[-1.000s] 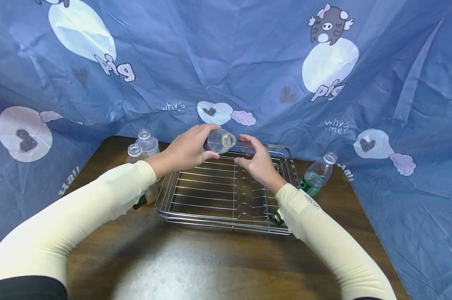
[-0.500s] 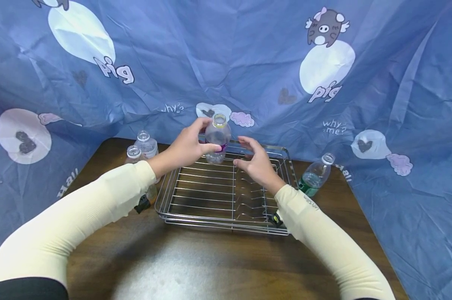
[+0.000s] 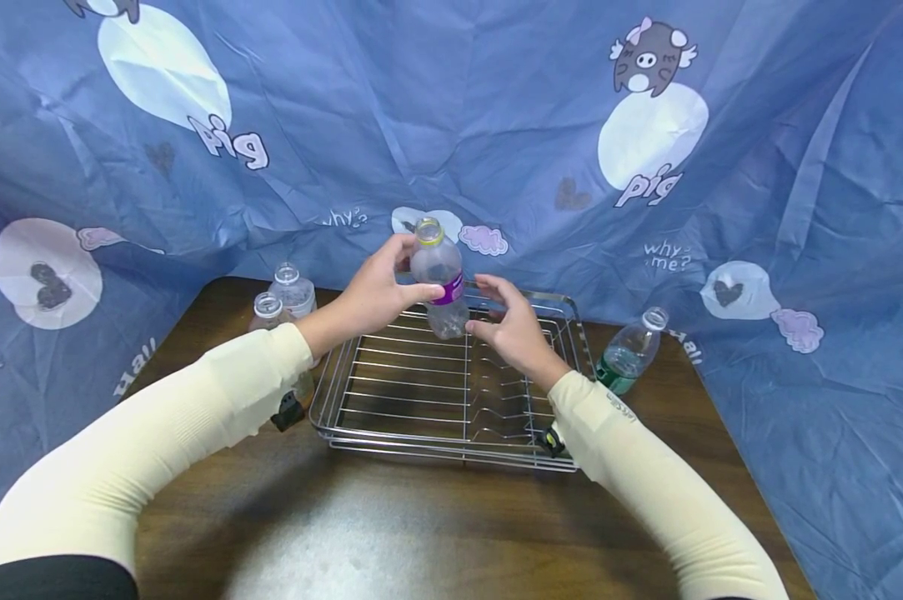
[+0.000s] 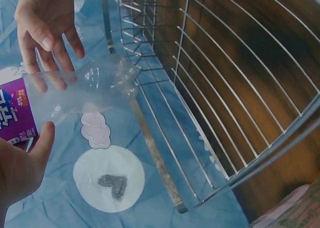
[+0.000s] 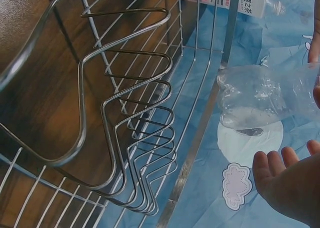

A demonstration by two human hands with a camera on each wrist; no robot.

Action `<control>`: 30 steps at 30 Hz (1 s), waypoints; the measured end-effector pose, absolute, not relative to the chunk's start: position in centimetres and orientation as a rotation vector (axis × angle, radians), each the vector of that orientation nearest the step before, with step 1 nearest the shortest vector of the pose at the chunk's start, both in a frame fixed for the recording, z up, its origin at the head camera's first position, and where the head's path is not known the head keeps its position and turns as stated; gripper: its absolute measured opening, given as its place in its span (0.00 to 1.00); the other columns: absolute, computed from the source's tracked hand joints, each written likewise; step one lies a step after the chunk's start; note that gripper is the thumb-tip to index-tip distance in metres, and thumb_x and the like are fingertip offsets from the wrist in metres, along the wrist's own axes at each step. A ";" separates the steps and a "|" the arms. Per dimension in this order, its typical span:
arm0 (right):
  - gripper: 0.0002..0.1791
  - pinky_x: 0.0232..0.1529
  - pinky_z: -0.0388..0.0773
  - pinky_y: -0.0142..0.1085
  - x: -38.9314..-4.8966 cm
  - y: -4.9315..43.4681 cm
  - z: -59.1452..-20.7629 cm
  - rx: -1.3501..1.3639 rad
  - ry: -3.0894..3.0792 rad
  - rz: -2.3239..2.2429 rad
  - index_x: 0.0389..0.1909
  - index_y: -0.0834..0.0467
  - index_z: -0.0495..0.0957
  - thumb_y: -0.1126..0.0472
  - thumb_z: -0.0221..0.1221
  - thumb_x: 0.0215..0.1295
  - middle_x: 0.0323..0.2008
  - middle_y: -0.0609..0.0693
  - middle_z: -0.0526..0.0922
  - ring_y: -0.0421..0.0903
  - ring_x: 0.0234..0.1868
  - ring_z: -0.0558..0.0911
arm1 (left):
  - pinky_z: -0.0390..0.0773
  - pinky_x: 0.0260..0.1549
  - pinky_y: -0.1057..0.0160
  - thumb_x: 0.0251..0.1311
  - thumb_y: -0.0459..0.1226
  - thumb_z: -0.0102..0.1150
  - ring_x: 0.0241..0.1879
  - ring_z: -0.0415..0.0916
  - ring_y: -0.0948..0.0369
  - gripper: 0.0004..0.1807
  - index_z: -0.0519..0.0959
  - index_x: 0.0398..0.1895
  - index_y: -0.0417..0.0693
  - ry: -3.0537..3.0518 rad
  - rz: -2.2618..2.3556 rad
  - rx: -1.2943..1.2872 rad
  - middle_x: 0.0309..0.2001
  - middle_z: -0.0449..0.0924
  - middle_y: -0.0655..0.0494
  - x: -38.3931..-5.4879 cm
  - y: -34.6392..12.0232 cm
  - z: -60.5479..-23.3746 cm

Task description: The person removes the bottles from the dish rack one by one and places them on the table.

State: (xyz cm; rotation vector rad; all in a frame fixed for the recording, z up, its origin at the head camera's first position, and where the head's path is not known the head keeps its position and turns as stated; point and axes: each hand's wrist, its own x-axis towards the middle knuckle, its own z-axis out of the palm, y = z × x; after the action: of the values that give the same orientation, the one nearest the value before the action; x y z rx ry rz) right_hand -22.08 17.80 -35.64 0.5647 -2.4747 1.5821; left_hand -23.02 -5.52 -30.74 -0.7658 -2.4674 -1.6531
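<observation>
My left hand (image 3: 376,287) grips a clear plastic bottle (image 3: 431,258) round its purple label, above the wire rack. The bottle leans slightly, its uncapped, yellow-ringed mouth up and its base toward the right hand. In the left wrist view the thumb presses near the label (image 4: 17,112). My right hand (image 3: 514,329) hovers beside the bottle's lower part with fingers spread. The right wrist view shows a gap between those fingers and the bottle (image 5: 265,95). No liquid is visible inside it.
A metal dish rack (image 3: 398,442) stands on the brown wooden table (image 3: 361,517). Two uncapped bottles, one clear (image 3: 295,290) and one nearer (image 3: 268,307), stand left of it. A green-labelled bottle (image 3: 631,354) stands right. A blue patterned cloth (image 3: 451,108) hangs behind.
The left hand has turned the bottle from lying with its mouth toward the right hand to nearly upright, mouth up. Its purple label has come into view. The right hand has hardly moved.
</observation>
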 end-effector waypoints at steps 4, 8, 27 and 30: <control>0.39 0.63 0.73 0.51 -22.1 17.9 -35.7 0.570 -2.479 1.585 0.69 0.66 0.67 0.74 0.68 0.54 0.65 0.61 0.73 0.57 0.67 0.72 | 0.73 0.62 0.49 0.61 0.34 0.70 0.60 0.76 0.46 0.33 0.64 0.65 0.37 -2.431 -1.777 -0.733 0.63 0.77 0.42 -23.1 -5.4 -31.0; 0.39 0.63 0.74 0.51 -22.1 17.8 -35.7 0.574 -2.485 1.576 0.69 0.65 0.68 0.73 0.68 0.54 0.65 0.62 0.73 0.57 0.68 0.71 | 0.75 0.58 0.52 0.61 0.34 0.70 0.57 0.76 0.48 0.32 0.64 0.63 0.36 -2.407 -1.853 -0.699 0.61 0.78 0.43 -23.2 -5.2 -31.0; 0.39 0.64 0.71 0.56 -21.8 17.8 -35.7 0.614 -2.495 1.583 0.68 0.64 0.69 0.74 0.69 0.52 0.65 0.60 0.74 0.57 0.66 0.73 | 0.84 0.48 0.56 0.65 0.28 0.62 0.56 0.75 0.46 0.32 0.59 0.68 0.33 -2.246 -2.252 -0.593 0.63 0.72 0.35 -22.9 -4.4 -31.3; 0.39 0.64 0.72 0.54 -21.7 17.8 -35.6 0.642 -2.510 1.572 0.68 0.65 0.68 0.74 0.69 0.52 0.64 0.61 0.75 0.58 0.65 0.73 | 0.84 0.49 0.56 0.65 0.28 0.62 0.56 0.75 0.46 0.32 0.59 0.68 0.33 -2.256 -2.255 -0.576 0.63 0.72 0.35 -22.8 -4.3 -31.3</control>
State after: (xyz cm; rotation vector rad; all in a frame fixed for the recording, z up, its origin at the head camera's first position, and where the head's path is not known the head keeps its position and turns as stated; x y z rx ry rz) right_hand -21.71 17.82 -35.61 0.6422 -2.5099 1.5721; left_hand -22.78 -4.28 -31.33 -0.5761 -2.2563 -2.2545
